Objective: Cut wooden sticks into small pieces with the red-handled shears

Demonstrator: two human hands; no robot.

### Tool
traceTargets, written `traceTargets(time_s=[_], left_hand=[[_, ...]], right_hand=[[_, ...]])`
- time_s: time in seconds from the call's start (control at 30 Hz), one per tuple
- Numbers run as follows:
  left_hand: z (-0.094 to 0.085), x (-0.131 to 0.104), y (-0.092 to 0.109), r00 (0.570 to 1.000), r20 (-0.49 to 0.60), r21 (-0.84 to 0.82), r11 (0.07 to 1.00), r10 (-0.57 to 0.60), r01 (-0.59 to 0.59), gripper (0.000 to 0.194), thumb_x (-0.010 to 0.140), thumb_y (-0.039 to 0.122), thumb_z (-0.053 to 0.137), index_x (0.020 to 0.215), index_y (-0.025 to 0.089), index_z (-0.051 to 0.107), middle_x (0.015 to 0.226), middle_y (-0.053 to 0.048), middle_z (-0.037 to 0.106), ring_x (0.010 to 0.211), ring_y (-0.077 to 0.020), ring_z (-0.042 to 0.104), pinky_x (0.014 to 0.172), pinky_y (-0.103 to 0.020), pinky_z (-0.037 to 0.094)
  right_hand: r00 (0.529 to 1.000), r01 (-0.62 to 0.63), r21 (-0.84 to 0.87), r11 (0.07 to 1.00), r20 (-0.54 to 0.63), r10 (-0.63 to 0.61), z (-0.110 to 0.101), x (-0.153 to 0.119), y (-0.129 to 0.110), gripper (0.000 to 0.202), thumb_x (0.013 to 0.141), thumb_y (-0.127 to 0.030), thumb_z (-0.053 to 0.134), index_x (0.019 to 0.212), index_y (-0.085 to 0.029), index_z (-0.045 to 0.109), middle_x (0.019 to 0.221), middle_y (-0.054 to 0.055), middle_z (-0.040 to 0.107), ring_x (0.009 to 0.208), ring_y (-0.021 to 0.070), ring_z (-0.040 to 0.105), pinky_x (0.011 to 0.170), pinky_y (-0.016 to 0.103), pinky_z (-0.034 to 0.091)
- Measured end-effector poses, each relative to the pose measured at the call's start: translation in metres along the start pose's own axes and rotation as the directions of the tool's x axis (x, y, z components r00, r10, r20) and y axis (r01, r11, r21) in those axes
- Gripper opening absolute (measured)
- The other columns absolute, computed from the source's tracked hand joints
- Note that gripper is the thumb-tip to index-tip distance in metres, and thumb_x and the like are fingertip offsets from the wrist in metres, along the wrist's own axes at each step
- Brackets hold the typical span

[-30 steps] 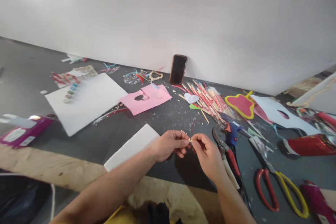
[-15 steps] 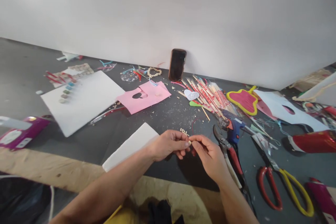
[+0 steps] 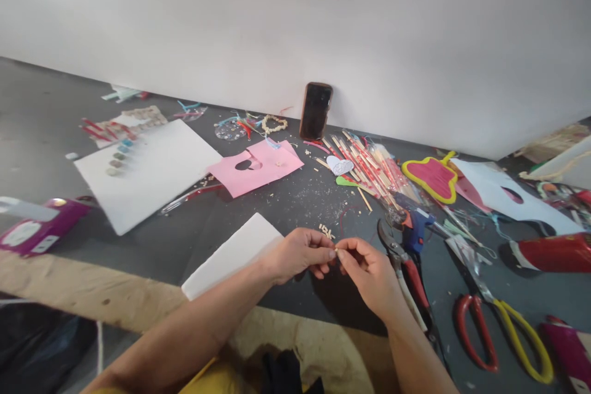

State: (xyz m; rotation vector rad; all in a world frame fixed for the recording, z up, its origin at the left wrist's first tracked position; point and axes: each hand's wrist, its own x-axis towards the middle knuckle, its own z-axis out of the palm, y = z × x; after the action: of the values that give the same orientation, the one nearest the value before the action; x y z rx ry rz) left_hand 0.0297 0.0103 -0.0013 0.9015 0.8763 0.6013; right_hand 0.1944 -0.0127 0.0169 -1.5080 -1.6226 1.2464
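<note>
Fingertip to fingertip, my left hand (image 3: 307,254) and my right hand (image 3: 365,271) meet above the dark tabletop. Both are pinched closed on a tiny pale wooden piece (image 3: 336,251), mostly covered by the fingers. Just beyond them lie several short cut wooden bits (image 3: 327,231). A white sheet (image 3: 240,252) is partly under my left forearm. Pruning shears (image 3: 401,265) with red and white handles lie right beside my right hand, next to a blue glue gun (image 3: 415,228).
A phone (image 3: 316,111) leans on the wall. Red-patterned sticks (image 3: 362,163), pink paper (image 3: 263,175) and a white board (image 3: 148,178) lie further back. Large scissors (image 3: 484,301) and a red can (image 3: 554,252) are at right; a purple box (image 3: 46,228) is at left.
My hands stay together in nearly the same pinch. The whole view has shifted slightly, and the pale piece between the fingertips shows less.
</note>
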Motion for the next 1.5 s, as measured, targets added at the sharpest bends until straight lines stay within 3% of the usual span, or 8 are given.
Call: traceTargets(time_s=[0.3,0.47,0.77,1.5], left_hand=[[0.001,-0.001,0.002,0.999,0.037,-0.139,0.99,0.013,-0.008,0.029,0.068,0.035,0.068,0.083,0.01,0.065,0.071,-0.005,0.062,0.052,-0.0075,0.055,0.051,-0.02,0.048],[0.003,-0.003,0.004,0.997,0.008,-0.025,0.997,0.073,-0.073,0.028,0.07,0.036,0.065,0.082,0.01,0.065,0.067,-0.003,0.061,0.052,-0.0072,0.054,0.052,-0.02,0.047],[0.008,-0.005,0.007,0.993,-0.102,0.105,0.993,0.062,-0.052,0.025,0.071,0.037,0.061,0.074,0.012,0.063,0.055,0.002,0.057,0.047,-0.0067,0.051,0.048,-0.018,0.044],[0.008,-0.005,0.006,0.988,-0.117,0.127,0.988,0.103,-0.088,0.023,0.071,0.035,0.061,0.073,0.012,0.062,0.053,0.002,0.055,0.047,-0.0073,0.05,0.049,-0.02,0.043]], right_hand=[[0.995,-0.081,0.136,0.987,-0.039,0.087,-0.002,0.002,-0.007,0.023,0.077,-0.04,0.053,0.077,-0.018,0.058,0.06,-0.002,0.055,0.056,0.0113,0.051,0.056,0.023,0.042],[0.995,-0.081,0.163,0.983,-0.049,0.09,-0.001,0.002,-0.005,0.021,0.079,-0.038,0.052,0.079,-0.017,0.057,0.058,-0.003,0.052,0.056,0.0106,0.049,0.056,0.022,0.04],[0.996,-0.054,0.181,0.982,-0.056,0.065,0.004,0.002,0.0,0.018,0.08,-0.035,0.054,0.079,-0.017,0.055,0.058,-0.004,0.053,0.056,0.0095,0.049,0.056,0.021,0.039],[0.998,-0.015,0.167,0.986,-0.065,0.026,0.007,0.002,0.002,0.019,0.082,-0.035,0.051,0.078,-0.017,0.054,0.059,-0.003,0.052,0.057,0.0103,0.05,0.056,0.022,0.04]])
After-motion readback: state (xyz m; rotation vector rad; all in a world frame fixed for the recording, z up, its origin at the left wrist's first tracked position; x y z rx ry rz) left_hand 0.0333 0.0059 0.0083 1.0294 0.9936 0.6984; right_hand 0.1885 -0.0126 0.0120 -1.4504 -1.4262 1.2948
